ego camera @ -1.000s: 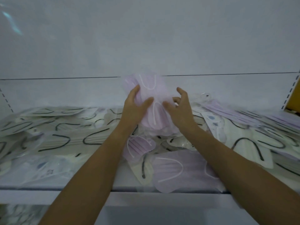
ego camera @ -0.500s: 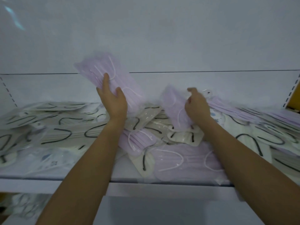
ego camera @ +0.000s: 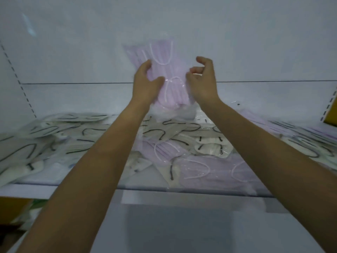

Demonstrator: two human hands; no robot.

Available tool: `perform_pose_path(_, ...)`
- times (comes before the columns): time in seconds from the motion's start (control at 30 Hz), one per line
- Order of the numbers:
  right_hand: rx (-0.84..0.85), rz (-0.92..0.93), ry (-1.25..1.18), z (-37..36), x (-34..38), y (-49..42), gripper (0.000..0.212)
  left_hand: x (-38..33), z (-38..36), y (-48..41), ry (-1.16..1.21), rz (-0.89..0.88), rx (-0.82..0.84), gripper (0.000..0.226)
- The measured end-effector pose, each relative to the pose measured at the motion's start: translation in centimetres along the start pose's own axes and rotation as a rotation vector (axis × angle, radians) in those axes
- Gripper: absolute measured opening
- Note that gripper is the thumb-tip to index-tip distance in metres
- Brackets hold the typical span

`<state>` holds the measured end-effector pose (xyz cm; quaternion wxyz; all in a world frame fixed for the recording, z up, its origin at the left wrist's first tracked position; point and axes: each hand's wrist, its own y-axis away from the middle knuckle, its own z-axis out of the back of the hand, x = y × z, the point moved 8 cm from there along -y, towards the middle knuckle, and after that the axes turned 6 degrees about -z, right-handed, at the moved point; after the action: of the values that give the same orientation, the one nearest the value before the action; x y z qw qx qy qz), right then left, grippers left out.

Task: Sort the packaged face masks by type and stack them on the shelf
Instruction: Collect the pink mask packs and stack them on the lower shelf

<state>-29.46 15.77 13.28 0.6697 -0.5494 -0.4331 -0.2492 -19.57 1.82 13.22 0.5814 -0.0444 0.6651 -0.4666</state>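
Purple packs (ego camera: 175, 84) held upright above the littered shelf (ego camera: 73, 187), left hand (ego camera: 145, 83) gripping, right hand (ego camera: 204, 79) curled at their edge, hold unclear; slick film, one-sided grip: stack could fan and slip.

The left hand (ego camera: 145, 83) grips a clear plastic pack of lilac face masks (ego camera: 174, 92) upright above the white shelf (ego camera: 54, 187). The right hand (ego camera: 202, 81) is at its right edge, fingers curled, its grip unclear. Beneath lie loose packs of white black-looped masks (ego camera: 160, 134) and near packs of lilac masks (ego camera: 197, 172).
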Motion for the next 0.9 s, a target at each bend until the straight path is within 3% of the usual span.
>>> perform_pose_path(0.1, 0.130, 0.000, 0.274, -1.3, -0.4, 2.1, 0.052, 1.1, 6.0, 0.3, -0.088, -0.066, -0.134, 0.063)
perform_pose_path(0.23, 0.733, -0.228, 0.912, -4.3, -6.3, 8.1, 0.086, 3.2, 12.7, 1.8, -0.088, -0.059, -0.179, 0.076)
perform_pose_path(0.3, 0.840, -0.257, 1.068, -4.8, -8.0, 10.4, 0.098, 4.6, 15.2, 2.5, -0.082, -0.004, -0.202, 0.069)
perform_pose_path(0.47, 0.748, -0.306, 0.991, -4.9, -7.8, 10.0, 0.095, 6.6, 17.8, 3.7, -0.073, 0.065, -0.180, 0.050)
perform_pose_path(0.67, 0.606, -0.450, 0.670, -1.2, -6.1, 7.9, 0.076, 7.7, 16.8, 4.2, 0.008, 0.112, -0.115, 0.043)
perform_pose_path(0.73, 0.521, -0.396, 0.692, 1.5, -4.6, 6.6, 0.074, 7.4, 15.7, 4.2, -0.004, 0.104, -0.095, 0.043)
perform_pose_path(0.83, 0.244, -0.198, 0.844, 7.3, -0.5, 4.5, 0.071, 6.4, 13.6, 4.2, -0.001, 0.073, -0.096, 0.043)
perform_pose_path(0.9, 0.047, -0.090, 0.761, 10.9, 2.6, 4.5, 0.069, 5.7, 11.9, 4.2, 0.045, 0.066, -0.101, 0.043)
